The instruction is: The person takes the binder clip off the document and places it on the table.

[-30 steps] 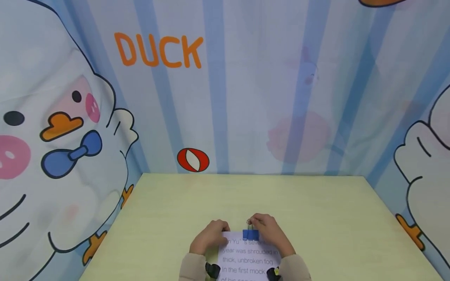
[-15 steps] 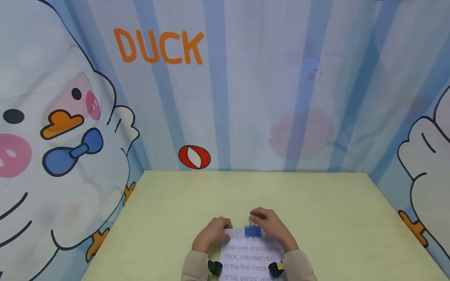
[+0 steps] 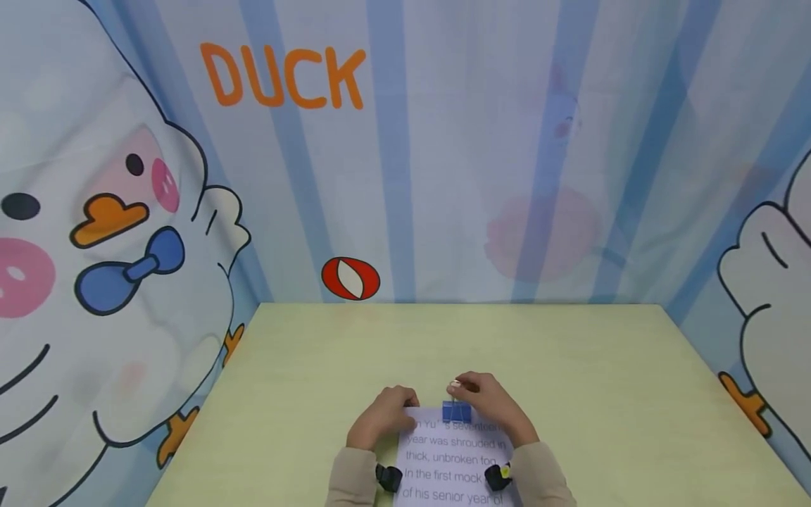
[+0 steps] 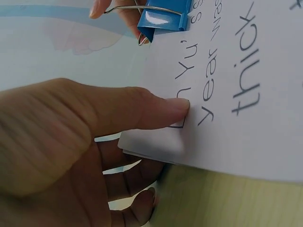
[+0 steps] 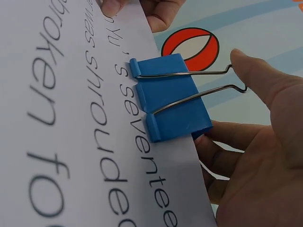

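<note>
A blue binder clip [image 3: 456, 411] with silver wire handles sits over the top edge of white printed paper [image 3: 443, 458]. The right hand [image 3: 491, 405] holds the clip by its handles: in the right wrist view its thumb [image 5: 246, 64] is at the end of the front wire handle, the other fingers behind the clip. At the paper's top left corner, the left hand [image 3: 383, 419] pinches the sheets, thumb [image 4: 156, 111] on the printed face and fingers underneath. A second layer of paper shows along that corner in the left wrist view. The right fingertips are partly hidden behind the clip.
Both hands are over the near part of a pale yellow table [image 3: 317, 359]. Behind it hangs a blue striped curtain [image 3: 443, 141] with duck pictures and orange lettering. Black straps [image 3: 388, 478] show at the wrists, beside beige sleeves [image 3: 351, 475].
The head view has tilted down a little. The hands, clip and paper appear slightly higher in it, and more of the printed text shows. Both hands keep their holds.
</note>
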Available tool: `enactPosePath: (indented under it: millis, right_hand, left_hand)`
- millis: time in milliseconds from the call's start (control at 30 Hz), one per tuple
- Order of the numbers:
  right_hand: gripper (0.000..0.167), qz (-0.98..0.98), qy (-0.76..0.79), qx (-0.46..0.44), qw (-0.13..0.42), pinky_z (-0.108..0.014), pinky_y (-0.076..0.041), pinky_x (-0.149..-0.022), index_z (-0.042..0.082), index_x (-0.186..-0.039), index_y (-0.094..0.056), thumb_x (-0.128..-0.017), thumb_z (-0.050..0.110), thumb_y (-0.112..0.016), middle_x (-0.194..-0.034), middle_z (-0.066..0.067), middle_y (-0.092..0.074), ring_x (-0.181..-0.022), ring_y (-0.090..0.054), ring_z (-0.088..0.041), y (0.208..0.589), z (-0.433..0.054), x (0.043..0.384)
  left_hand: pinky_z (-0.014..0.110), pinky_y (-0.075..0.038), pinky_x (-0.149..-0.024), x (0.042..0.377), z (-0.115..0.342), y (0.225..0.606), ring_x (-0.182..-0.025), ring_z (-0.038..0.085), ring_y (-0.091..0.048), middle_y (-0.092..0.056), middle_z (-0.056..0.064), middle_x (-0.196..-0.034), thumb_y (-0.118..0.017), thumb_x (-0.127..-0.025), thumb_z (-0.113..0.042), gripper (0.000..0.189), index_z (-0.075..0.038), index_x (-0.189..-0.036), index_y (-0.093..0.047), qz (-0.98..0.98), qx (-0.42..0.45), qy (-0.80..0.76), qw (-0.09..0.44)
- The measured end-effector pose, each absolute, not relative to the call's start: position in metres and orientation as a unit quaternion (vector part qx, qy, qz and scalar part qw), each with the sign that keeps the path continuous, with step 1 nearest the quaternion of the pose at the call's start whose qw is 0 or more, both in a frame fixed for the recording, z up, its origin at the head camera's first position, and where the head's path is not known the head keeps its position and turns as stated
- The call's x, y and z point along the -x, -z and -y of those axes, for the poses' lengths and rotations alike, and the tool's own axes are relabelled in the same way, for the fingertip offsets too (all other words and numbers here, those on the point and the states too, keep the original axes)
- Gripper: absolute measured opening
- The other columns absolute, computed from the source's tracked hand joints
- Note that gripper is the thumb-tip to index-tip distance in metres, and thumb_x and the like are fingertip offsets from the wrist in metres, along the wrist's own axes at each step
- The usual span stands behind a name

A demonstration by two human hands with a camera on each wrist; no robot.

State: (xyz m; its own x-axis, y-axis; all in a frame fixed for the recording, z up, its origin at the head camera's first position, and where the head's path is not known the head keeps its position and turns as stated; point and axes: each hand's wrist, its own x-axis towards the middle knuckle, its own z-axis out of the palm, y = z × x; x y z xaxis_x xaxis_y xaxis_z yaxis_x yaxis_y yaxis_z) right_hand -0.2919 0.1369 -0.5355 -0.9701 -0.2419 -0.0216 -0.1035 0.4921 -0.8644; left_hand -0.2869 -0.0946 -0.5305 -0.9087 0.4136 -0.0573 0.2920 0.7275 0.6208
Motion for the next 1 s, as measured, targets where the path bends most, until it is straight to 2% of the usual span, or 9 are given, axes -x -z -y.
enactPosePath:
  millis: [267,400,700,1000]
  right_hand:
    - [0.044,-0.845,0.517,0.115,0.08,-0.052,-0.044,-0.099,-0.003,-0.127,-0.064,-0.097,0.029,-0.068,-0.116,-0.008,-0.068,-0.107,-0.061,-0.025,0.537,-0.141,0.291]
    - [0.043,-0.847,0.512,0.121,0.076,-0.05,-0.046,-0.096,-0.004,-0.127,-0.064,-0.097,0.028,-0.068,-0.114,-0.008,-0.068,-0.102,-0.06,-0.023,0.536,-0.14,0.291]
    - [0.039,-0.819,0.553,0.132,0.078,-0.048,-0.042,-0.096,-0.006,-0.127,-0.064,-0.1,0.021,-0.064,-0.114,-0.011,-0.068,-0.101,-0.058,-0.022,0.535,-0.137,0.289]
    - [0.028,-0.832,0.551,0.068,0.005,-0.048,-0.047,-0.093,-0.003,-0.114,-0.072,-0.101,0.02,-0.063,-0.106,-0.01,-0.071,-0.099,-0.062,-0.023,0.533,-0.13,0.29]
  left_hand:
    - [0.035,-0.045,-0.071,0.287,0.093,0.529,-0.075,0.017,-0.051,-0.061,0.0,-0.081,-0.074,-0.076,0.006,0.019,-0.009,-0.084,-0.065,-0.926,-0.182,-0.317,0.097]
    - [0.035,-0.045,-0.07,0.287,0.093,0.529,-0.074,0.017,-0.052,-0.06,0.0,-0.08,-0.073,-0.075,0.007,0.019,-0.008,-0.084,-0.065,-0.924,-0.184,-0.319,0.098]
    - [0.033,-0.044,-0.07,0.284,0.097,0.529,-0.073,0.016,-0.05,-0.058,0.0,-0.078,-0.073,-0.076,0.006,0.018,-0.008,-0.081,-0.062,-0.92,-0.198,-0.327,0.088]
    - [0.033,-0.045,-0.071,0.286,0.096,0.528,-0.075,0.017,-0.051,-0.06,0.0,-0.08,-0.075,-0.076,0.006,0.02,-0.008,-0.082,-0.064,-0.923,-0.185,-0.325,0.09]
